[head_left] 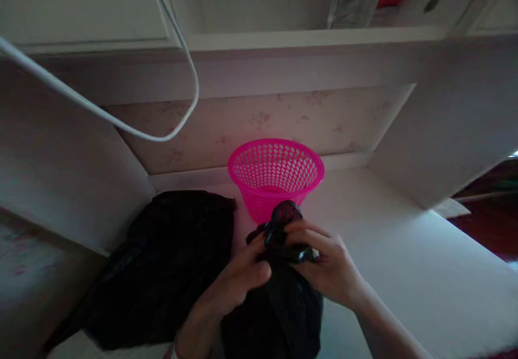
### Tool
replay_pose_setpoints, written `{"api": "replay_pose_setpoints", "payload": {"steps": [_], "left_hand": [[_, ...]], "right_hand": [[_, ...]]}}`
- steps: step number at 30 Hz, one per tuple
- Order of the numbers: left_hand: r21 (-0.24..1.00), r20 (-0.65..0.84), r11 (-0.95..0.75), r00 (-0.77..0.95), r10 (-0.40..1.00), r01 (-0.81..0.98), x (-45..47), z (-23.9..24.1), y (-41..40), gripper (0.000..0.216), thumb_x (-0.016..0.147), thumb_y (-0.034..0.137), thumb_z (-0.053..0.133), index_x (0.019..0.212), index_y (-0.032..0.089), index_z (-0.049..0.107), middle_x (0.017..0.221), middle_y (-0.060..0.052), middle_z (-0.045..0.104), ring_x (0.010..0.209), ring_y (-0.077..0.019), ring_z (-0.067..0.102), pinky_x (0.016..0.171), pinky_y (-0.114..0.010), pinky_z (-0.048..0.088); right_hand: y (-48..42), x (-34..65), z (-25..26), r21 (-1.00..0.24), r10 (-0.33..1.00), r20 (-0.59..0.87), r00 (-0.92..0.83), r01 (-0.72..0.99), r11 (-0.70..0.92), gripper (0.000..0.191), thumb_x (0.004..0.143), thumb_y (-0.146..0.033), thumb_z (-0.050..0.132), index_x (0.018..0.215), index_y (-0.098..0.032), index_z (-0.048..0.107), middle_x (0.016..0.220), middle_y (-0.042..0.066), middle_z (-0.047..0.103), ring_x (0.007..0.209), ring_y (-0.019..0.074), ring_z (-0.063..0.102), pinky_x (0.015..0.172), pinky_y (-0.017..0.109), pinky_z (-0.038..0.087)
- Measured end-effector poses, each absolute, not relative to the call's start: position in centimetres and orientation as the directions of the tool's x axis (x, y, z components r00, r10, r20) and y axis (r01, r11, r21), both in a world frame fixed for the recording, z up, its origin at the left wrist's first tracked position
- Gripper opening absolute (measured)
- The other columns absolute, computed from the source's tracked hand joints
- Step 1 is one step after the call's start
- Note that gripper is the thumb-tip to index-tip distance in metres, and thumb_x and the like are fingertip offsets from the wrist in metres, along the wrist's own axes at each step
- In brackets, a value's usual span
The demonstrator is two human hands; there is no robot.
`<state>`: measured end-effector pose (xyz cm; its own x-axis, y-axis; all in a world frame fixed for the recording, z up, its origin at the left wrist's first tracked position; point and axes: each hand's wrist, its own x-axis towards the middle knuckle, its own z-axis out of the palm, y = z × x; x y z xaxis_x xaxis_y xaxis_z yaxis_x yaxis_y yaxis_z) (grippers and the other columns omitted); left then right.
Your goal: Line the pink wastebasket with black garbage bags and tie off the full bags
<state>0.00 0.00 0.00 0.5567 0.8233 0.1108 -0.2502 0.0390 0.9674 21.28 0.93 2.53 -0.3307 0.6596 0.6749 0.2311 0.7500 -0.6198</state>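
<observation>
A small black plastic bag [279, 305] hangs in front of me, gathered at its neck. My left hand [238, 280] pinches the neck from the left and my right hand [324, 264] grips it from the right, fingers curled round the twisted top [283, 216]. Just behind the hands stands a bright pink perforated basket [276, 173] on a pale surface. A bigger black bag [170, 262] lies to the left of my left hand, slumped on the same surface.
A white surface [404, 262] stretches right of the hands. A recessed wall [263, 121] and shelf [307, 38] rise behind the basket. A white cable [178, 40] loops down at upper left. A side panel [445, 132] closes the right.
</observation>
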Motion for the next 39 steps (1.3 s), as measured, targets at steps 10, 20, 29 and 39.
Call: {"api": "replay_pose_setpoints", "payload": {"steps": [10,20,29,39], "left_hand": [[1.0,0.02,-0.024,0.603,0.797,-0.002,1.8,1.7,-0.5,0.047,0.078,0.029,0.089,0.122,0.022,0.078,0.123,-0.005,0.079,0.111,-0.0259,0.072,0.097,-0.038,0.058],[0.98,0.131,-0.189,0.534,0.835,0.055,1.1,-1.3,-0.8,0.04,0.078,0.041,0.086,0.113,0.025,0.078,0.118,-0.006,0.08,0.109,-0.0287,0.073,0.101,-0.045,0.058],[0.964,0.226,-0.266,0.48,0.848,0.017,2.2,0.8,-1.1,0.012,0.091,0.035,0.081,0.094,0.024,0.085,0.092,-0.002,0.084,0.088,-0.0177,0.076,0.09,-0.028,0.055],[0.942,0.153,-0.313,0.676,0.721,0.12,2.3,2.4,-0.5,0.018,0.098,0.025,0.069,0.109,0.024,0.083,0.105,-0.004,0.082,0.101,-0.0186,0.075,0.095,-0.027,0.054]], "right_hand": [[-0.8,20.6,5.8,-0.454,0.608,0.56,-0.563,0.405,0.794,0.041,0.11,-0.048,0.049,0.13,-0.019,0.07,0.099,0.006,0.078,0.087,0.0211,0.061,0.084,0.039,0.043],[-0.8,20.4,5.6,-0.279,0.433,0.677,-0.595,0.336,0.899,0.027,0.106,-0.044,0.061,0.119,-0.023,0.073,0.1,-0.001,0.082,0.099,0.021,0.063,0.11,0.046,0.031],[1.7,24.8,1.9,-0.838,0.88,0.294,-0.372,0.343,0.425,0.054,0.1,-0.051,0.066,0.146,-0.022,0.059,0.14,0.013,0.067,0.12,0.0265,0.066,0.099,0.04,0.054],[1.6,24.8,1.9,-0.941,0.906,0.319,-0.277,0.019,0.337,0.027,0.102,-0.046,0.065,0.096,-0.02,0.073,0.079,0.0,0.063,0.071,0.0132,0.055,0.064,0.024,0.047]]}}
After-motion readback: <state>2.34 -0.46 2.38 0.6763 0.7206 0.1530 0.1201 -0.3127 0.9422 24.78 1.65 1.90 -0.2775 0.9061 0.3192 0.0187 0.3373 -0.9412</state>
